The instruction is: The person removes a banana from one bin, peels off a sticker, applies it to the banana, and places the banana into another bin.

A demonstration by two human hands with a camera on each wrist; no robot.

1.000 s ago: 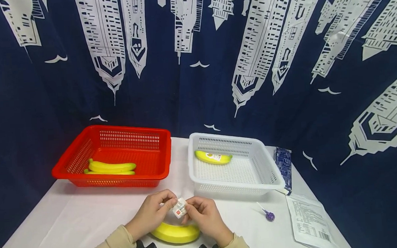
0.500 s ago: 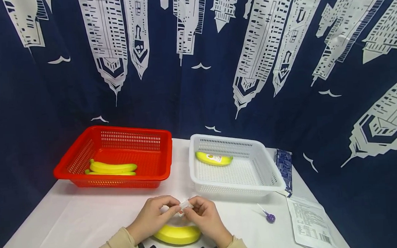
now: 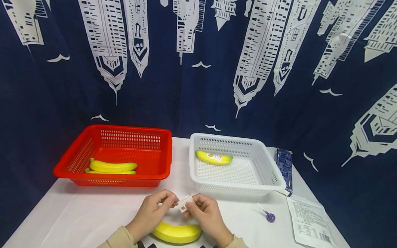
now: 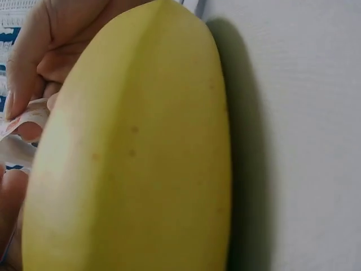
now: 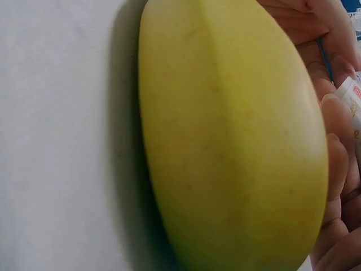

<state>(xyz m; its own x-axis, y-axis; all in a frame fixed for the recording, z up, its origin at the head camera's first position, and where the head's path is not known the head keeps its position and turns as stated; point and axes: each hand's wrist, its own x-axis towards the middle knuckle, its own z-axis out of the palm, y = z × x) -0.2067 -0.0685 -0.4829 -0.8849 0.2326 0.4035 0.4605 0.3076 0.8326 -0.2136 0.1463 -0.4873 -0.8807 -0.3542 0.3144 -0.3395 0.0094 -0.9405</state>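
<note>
Dark navy fabric (image 3: pixel 170 103) fills the whole space facing me, its broad folds falling behind a table (image 3: pixel 89 219) spread in white. Pale skyscrapers (image 3: pixel 263 38) printed across the cloth point upside down, spires toward my tabletop, with small white bird shapes (image 3: pixel 201 64) scattered among them. The table's sides slant away from me, narrowing toward the fabric, and a faint crease (image 3: pixel 50 233) marks its left side. Light falls softly and evenly, catching the cloth's upper right with a mild sheen.

head: above, forward-down, wide | left/right wrist: close-up, facing front banana (image 3: pixel 176 234) | all 3 share it
</note>
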